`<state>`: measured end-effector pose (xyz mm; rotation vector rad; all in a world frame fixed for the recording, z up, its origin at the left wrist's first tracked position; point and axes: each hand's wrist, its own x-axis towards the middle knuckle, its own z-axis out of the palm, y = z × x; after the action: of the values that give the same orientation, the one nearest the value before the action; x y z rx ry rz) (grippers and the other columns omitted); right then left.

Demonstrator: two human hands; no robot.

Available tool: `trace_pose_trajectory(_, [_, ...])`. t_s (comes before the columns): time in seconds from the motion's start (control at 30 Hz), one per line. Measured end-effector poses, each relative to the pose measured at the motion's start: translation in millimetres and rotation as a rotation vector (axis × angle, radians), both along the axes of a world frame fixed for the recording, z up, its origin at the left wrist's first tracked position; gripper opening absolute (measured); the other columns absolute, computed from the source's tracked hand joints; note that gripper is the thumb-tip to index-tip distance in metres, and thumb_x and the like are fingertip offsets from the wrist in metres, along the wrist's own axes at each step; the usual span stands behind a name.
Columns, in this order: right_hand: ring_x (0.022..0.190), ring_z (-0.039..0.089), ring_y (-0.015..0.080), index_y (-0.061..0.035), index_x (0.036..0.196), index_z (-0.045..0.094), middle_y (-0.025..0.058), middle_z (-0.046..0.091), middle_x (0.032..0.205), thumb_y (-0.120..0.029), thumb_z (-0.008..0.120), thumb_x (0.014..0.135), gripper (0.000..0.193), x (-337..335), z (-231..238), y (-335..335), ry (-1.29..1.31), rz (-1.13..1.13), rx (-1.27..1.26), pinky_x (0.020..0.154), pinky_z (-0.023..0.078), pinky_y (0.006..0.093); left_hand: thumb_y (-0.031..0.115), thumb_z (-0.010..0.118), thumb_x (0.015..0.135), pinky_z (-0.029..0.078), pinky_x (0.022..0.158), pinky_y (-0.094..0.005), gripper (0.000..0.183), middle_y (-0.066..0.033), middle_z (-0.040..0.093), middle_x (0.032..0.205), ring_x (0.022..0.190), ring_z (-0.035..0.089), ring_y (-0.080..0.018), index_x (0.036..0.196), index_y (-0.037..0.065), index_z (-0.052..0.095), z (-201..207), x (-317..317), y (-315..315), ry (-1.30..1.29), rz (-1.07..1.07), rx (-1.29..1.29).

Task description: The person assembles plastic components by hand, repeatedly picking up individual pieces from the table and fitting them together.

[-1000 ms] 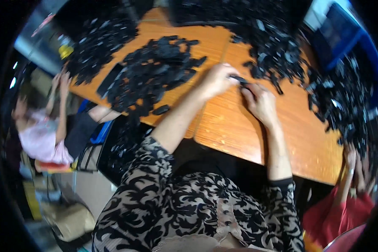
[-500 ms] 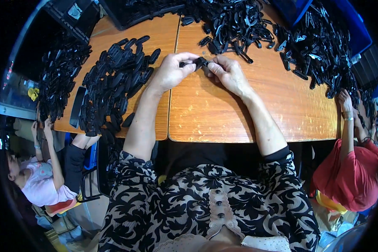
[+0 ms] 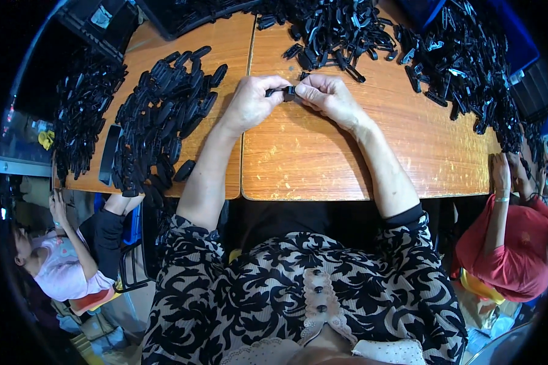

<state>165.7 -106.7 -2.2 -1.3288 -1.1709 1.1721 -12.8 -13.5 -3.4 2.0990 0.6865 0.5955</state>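
Note:
Between my hands, above the wooden table (image 3: 323,164), is a small black plastic part (image 3: 290,93). My left hand (image 3: 257,104) pinches its left side with thumb and fingers. On the other side my right hand (image 3: 329,100) grips the part's right end, the thumb pressed against it. My fingers cover much of the part, so its full shape is hidden. Just beyond my hands lies a heap of loose black plastic pieces (image 3: 335,36). Left of my left forearm, longer rounded black plastic pieces (image 3: 170,109) are piled together.
Another black pile (image 3: 85,115) lies at the far left, and a large one (image 3: 469,79) at the right. A black tray (image 3: 182,24) and a blue bin (image 3: 523,42) stand at the back. Co-workers sit on both sides, one in pink (image 3: 64,261), one in red (image 3: 511,249).
My hands stay together at nearly the same spot, and the black part has turned slightly between my fingers. The co-workers' hands at both sides have shifted a little.

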Motion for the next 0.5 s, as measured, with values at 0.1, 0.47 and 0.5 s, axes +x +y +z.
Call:
trace_pose_trajectory(0.1, [0.062, 0.044, 0.0056, -0.0039, 0.083, 0.065, -0.004, 0.055, 0.068, -0.024, 0.065, 0.094, 0.023, -0.3, -1.8, 0.6, -0.022, 0.015, -0.002, 0.055, 0.033, 0.0235, -0.001, 0.064, 0.086, 0.05, 0.072, -0.0257, 0.016, -0.0034, 0.07, 0.083, 0.078, 0.061, -0.0093, 0.101, -0.001, 0.071, 4.0, -0.4, -3.8, -0.013, -0.004, 0.016])
trace_pose_trajectory(0.47, [0.058, 0.042, 0.008, -0.0047, 0.063, 0.056, -0.0018, 0.051, 0.059, -0.031, 0.075, 0.082, 0.037, -8.4, -3.0, 4.7, -0.228, -0.148, -0.035, 0.051, 0.034, 0.0299, -0.007, 0.06, 0.084, 0.051, 0.076, -0.0274, 0.02, -0.0084, 0.071, 0.089, 0.082, 0.065, -0.0143, 0.1, -0.002, 0.07, -17.6, 2.3, 2.4, -0.167, -0.077, 0.059])
trace_pose_trajectory(0.5, [0.057, 0.045, 0.0065, -0.006, 0.072, 0.061, -0.0017, 0.055, 0.063, -0.028, 0.07, 0.089, 0.029, -10.0, -3.5, 3.1, -0.275, -0.125, -0.045, 0.053, 0.033, 0.0239, -0.008, 0.061, 0.082, 0.052, 0.075, -0.0275, 0.021, -0.0094, 0.071, 0.086, 0.079, 0.066, -0.0151, 0.099, -0.001, 0.071, -16.2, 4.0, 2.8, -0.199, -0.063, 0.069])
